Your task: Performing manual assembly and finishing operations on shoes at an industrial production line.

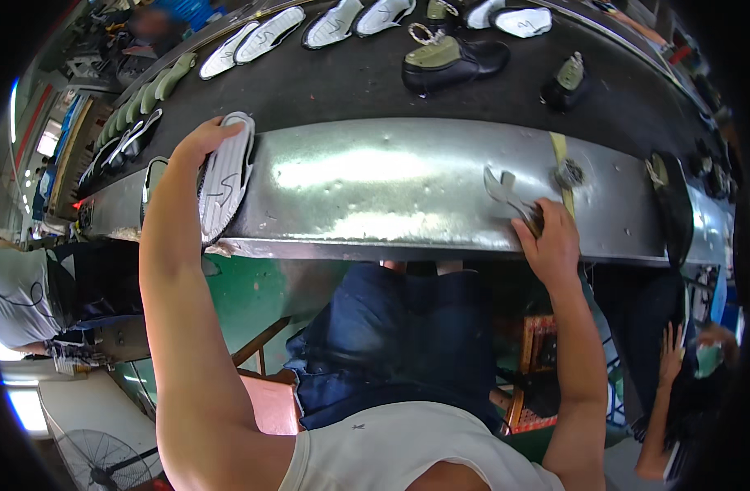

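At the left end of the metal worktop (350,192), our left grip (200,141) is closed on the far end of a shoe piece (226,182), our thumb over its edge; the rest of our fingers are hidden. The piece shows us its white, ribbed bottom with a black handwritten mark, and its far end reaches the metal's far edge. Another shoe piece (151,178) sits just to its left, partly behind our forearm. Our right grip (552,243) is clamped around the handles of steel pliers (504,190), well apart from the shoe piece, with the tool's head pointing away from us and to the left. Near the pliers, a yellow strip (560,149) crosses the metal beside a round grey fitting (569,173), and a dark shoe (674,209) stands farther right. Beyond, on a black surface (334,102), we see white-bottomed pieces (270,35), a row of green parts (155,88), a black-and-green shoe (455,64) and a smaller one (566,85).
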{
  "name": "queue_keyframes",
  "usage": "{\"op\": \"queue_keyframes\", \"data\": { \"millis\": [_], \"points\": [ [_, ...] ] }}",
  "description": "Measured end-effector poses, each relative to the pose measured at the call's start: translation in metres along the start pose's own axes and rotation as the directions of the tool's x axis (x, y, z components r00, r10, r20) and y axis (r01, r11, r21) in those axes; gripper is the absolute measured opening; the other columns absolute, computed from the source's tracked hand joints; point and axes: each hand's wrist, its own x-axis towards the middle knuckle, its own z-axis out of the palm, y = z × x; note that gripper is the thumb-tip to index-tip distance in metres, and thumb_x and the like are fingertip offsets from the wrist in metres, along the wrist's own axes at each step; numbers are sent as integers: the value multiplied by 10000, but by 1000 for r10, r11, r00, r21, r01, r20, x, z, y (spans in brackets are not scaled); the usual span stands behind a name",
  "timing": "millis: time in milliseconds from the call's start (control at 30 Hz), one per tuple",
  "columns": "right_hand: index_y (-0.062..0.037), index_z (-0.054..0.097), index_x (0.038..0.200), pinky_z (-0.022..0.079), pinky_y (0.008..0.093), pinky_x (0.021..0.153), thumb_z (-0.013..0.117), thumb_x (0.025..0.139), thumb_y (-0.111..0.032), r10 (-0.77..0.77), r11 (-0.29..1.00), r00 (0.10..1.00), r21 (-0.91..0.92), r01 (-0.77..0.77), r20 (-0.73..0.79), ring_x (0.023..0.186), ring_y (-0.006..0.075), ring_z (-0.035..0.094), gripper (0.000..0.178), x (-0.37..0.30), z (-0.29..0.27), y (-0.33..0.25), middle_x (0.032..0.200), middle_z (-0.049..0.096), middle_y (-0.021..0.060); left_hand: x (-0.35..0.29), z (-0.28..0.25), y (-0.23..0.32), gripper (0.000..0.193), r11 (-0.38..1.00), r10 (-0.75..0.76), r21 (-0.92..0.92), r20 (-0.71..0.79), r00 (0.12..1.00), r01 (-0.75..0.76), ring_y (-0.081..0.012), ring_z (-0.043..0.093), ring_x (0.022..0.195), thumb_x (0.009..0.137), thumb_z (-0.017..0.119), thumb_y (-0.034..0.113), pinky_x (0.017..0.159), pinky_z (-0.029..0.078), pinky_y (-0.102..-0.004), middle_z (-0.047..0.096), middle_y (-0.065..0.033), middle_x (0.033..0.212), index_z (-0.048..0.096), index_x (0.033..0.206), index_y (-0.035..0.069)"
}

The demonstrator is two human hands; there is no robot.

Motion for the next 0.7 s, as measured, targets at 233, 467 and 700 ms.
{"op": "queue_keyframes", "data": {
  "millis": [233,467,700],
  "points": [
    [-4,578,1162,503,417,847,719,879,-208,75,945,985,303,-119,155,954,343,633,377,-33,-29,-32,1026,641,177,-144,45,1,616,687,508,-626,52,860,-369,-159,657,1014,937,723,356,925,530,-320,676,-51,1167,499,1447,93],
    [18,612,1151,530,271,762,599,996,-180,76,469,607,509,-722,791,781,105,647,252,-202,-71,-136,891,688,57,-334,285,-63,676,483,600,-810,30,800,-332,-123,562,1097,946,719,282,1010,436,-299,611,-14,1225,416,1522,98],
    [3,625,1196,511,285,736,599,998,-208,-69,531,490,448,-719,869,798,110,624,291,-265,-59,-168,942,697,65,-355,356,-115,629,610,628,-755,273,728,-243,-181,512,1209,1069,510,349,1075,393,-340,565,-88,1302,190,1571,142]
  ]
}}
